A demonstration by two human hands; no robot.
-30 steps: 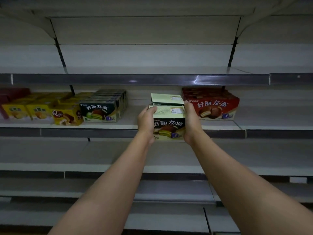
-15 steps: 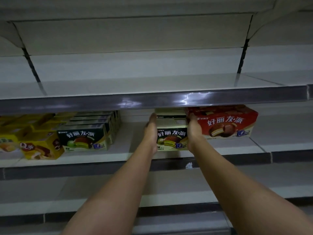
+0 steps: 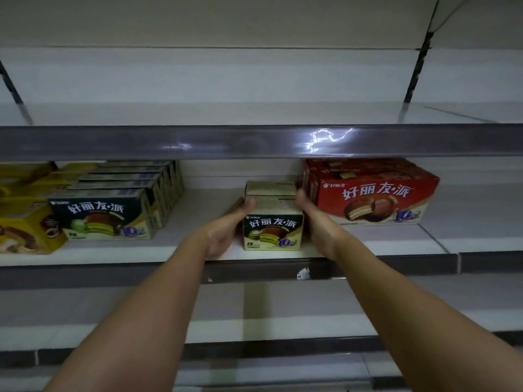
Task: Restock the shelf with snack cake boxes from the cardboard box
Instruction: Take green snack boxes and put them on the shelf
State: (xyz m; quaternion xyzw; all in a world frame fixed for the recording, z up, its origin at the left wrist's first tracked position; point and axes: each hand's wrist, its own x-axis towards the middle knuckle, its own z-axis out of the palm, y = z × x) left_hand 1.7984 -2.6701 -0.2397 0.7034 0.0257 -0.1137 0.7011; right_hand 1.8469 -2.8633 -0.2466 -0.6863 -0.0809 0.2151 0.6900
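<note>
A small green snack cake box [image 3: 273, 232] stands on the middle shelf [image 3: 382, 244], with a second matching box [image 3: 270, 188] directly behind it. My left hand [image 3: 226, 230] lies against the front box's left side, fingers relaxed and slightly blurred, thumb near the top edge. Along its right side lies my right hand [image 3: 314, 219] with straight fingers. Neither hand curls round the box. The cardboard box is not in view.
A large red snack cake box [image 3: 373, 193] stands just right of my right hand. A row of green snack cake boxes [image 3: 113, 210] and yellow boxes [image 3: 25, 224] fills the shelf's left. The upper shelf's edge [image 3: 254, 141] overhangs closely above.
Both hands carried the green box forward and set it on the shelf in front of the other one. The left hand has loosened from its side. The camera moved closer and lower.
</note>
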